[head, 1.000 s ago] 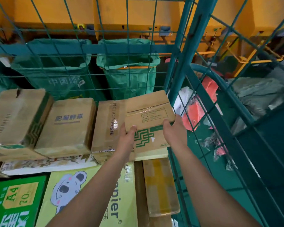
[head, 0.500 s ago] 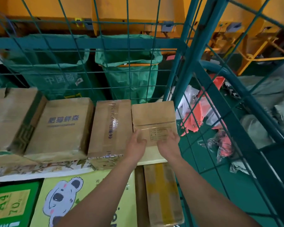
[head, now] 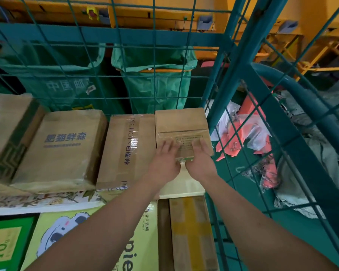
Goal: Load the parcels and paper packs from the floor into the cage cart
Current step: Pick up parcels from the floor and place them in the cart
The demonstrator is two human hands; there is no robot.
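Two bare forearms (head: 110,222), no sleeves

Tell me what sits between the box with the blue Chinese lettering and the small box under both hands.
One tall brown carton with clear tape and PIGEON print, flanked by the lettered box and the small box, as the head view shows.

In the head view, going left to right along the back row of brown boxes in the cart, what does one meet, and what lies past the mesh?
Green-edged box → box with blue print → taped box → small labelled box under both hands, left hand, right hand → cart mesh → red wrappers on the floor.
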